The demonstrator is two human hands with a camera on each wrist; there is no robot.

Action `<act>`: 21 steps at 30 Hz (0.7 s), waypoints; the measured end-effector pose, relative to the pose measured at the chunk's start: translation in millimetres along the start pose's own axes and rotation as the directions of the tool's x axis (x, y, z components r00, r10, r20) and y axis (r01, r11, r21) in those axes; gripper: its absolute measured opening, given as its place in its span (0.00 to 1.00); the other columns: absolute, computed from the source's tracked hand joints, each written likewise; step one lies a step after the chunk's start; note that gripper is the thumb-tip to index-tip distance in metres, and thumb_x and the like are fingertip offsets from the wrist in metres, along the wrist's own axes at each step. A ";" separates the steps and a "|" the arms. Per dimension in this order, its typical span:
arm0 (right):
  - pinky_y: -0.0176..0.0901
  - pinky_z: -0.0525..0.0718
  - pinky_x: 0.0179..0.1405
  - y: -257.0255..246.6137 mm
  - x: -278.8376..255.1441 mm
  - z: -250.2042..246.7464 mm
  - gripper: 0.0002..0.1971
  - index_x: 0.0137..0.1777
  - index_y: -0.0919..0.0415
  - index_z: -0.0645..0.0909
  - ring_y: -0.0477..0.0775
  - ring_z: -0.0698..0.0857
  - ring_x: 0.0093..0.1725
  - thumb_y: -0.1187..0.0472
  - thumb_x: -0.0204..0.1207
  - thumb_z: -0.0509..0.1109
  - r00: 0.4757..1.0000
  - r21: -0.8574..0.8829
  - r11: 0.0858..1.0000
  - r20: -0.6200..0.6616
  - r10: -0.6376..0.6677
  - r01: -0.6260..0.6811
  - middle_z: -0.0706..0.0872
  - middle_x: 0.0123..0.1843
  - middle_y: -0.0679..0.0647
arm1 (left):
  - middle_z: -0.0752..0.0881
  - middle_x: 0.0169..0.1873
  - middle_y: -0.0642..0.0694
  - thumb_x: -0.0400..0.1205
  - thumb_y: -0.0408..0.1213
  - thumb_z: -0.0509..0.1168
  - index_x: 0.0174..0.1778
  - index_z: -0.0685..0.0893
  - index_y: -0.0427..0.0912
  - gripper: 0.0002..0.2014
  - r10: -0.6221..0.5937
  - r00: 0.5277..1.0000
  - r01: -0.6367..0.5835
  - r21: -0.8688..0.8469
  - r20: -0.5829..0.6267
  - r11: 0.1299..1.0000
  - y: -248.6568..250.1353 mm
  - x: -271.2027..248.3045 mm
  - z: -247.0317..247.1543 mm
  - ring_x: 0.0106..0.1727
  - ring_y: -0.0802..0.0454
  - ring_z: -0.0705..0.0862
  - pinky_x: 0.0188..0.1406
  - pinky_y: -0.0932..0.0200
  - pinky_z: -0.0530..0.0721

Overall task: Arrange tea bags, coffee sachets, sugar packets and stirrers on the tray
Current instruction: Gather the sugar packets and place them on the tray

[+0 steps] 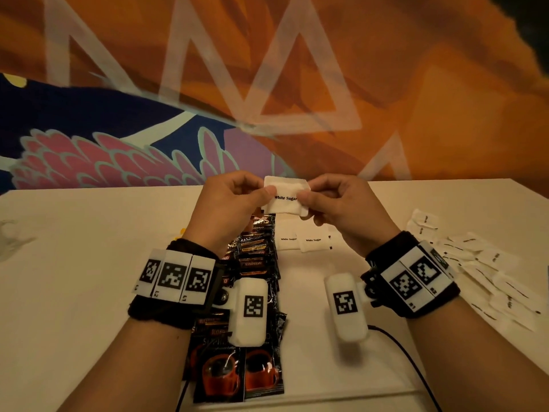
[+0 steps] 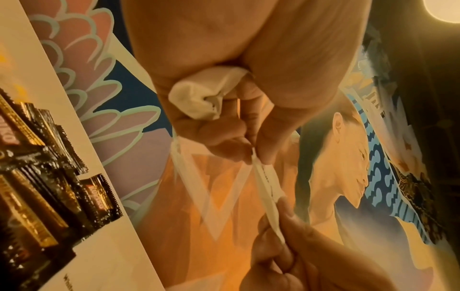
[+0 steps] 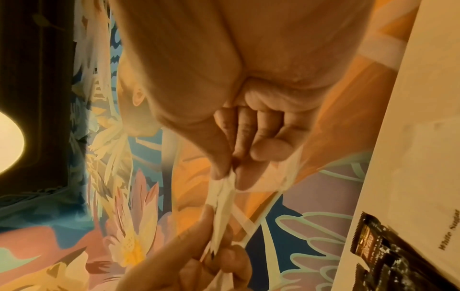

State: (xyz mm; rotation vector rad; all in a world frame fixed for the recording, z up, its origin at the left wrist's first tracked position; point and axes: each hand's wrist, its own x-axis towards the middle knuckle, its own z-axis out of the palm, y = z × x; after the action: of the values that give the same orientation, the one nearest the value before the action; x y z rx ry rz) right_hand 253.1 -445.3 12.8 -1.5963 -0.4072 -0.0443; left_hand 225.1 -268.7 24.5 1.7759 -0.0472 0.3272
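Both hands hold one white sugar packet (image 1: 286, 196) marked "White Sugar" up above the table. My left hand (image 1: 267, 193) pinches its left edge, my right hand (image 1: 306, 197) its right edge. The left wrist view shows the packet (image 2: 268, 189) edge-on, stretched between the two pinches, and a crumpled white wad (image 2: 206, 94) tucked in the left palm. Below the hands runs a column of dark coffee sachets (image 1: 255, 257). Two sugar packets (image 1: 300, 239) lie flat beside it. I see no tea bags or stirrers.
A loose heap of white sugar packets (image 1: 475, 263) lies at the right of the pale table (image 1: 89, 263). A black cable (image 1: 410, 358) runs along the near right. A painted wall stands right behind the table's far edge.
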 end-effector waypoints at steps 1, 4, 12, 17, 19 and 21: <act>0.39 0.77 0.25 0.5 0.2 -0.6 0.02 0.41 0.64 0.85 0.48 0.83 0.27 0.70 0.73 0.74 1.000 0.009 1.000 -0.017 0.013 -0.013 0.87 0.29 0.56 | 0.87 0.33 0.47 0.78 0.35 0.71 0.39 0.87 0.44 0.03 -0.015 1.000 0.015 -0.003 -0.005 1.000 0.4 0.0 0.5 0.31 0.51 0.81 0.23 0.59 0.77; 0.37 0.75 0.24 8.1 4.9 -5.5 0.05 0.38 0.63 0.83 0.47 0.84 0.26 0.69 0.73 0.76 0.993 -0.064 0.992 -0.039 0.108 -0.110 0.86 0.27 0.55 | 0.85 0.32 0.49 0.80 0.32 0.69 0.39 0.86 0.44 0.04 -0.058 0.996 0.055 -0.045 -0.063 0.997 2.0 0.9 0.5 0.28 0.55 0.80 0.23 0.60 0.76; 0.37 0.76 0.27 44.5 23.6 -16.4 0.08 0.34 0.56 0.85 0.47 0.82 0.30 0.59 0.71 0.79 0.884 -0.569 0.705 -0.088 0.460 -0.423 0.88 0.30 0.53 | 0.84 0.33 0.47 0.80 0.31 0.66 0.42 0.84 0.43 0.03 -0.149 0.981 0.123 -0.202 -0.121 0.972 5.8 3.6 -6.8 0.29 0.54 0.81 0.22 0.61 0.76; 0.38 0.74 0.29 49.1 27.4 -7.5 0.07 0.35 0.57 0.87 0.43 0.82 0.28 0.58 0.70 0.80 0.852 -0.590 0.660 -0.096 0.514 -0.465 0.89 0.29 0.51 | 0.84 0.34 0.47 0.80 0.31 0.65 0.42 0.83 0.44 0.04 -0.152 0.982 0.126 -0.207 -0.114 0.970 4.6 4.5 -7.3 0.31 0.53 0.82 0.25 0.59 0.77; 0.38 0.76 0.31 50.7 28.2 -4.5 0.07 0.37 0.58 0.87 0.43 0.84 0.28 0.57 0.70 0.80 0.841 -0.595 0.650 -0.087 0.533 -0.473 0.91 0.31 0.53 | 0.84 0.33 0.47 0.80 0.30 0.65 0.42 0.83 0.43 0.05 -0.155 0.982 0.130 -0.208 -0.111 0.969 3.9 4.9 -8.1 0.31 0.52 0.82 0.25 0.59 0.78; 0.41 0.82 0.37 51.3 28.2 -2.4 0.08 0.36 0.59 0.87 0.45 0.87 0.30 0.56 0.71 0.79 0.842 -0.619 0.632 -0.090 0.532 -0.466 0.92 0.33 0.54 | 0.84 0.34 0.46 0.80 0.29 0.65 0.42 0.84 0.43 0.05 -0.158 0.983 0.134 -0.208 -0.099 0.969 3.6 5.1 -8.2 0.32 0.52 0.82 0.26 0.58 0.79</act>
State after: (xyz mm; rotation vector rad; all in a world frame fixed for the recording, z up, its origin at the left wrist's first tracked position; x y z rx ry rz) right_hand 294.6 -441.7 -28.5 -2.3406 0.0127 0.3751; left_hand 227.7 -260.9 30.8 1.5486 0.1288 0.3061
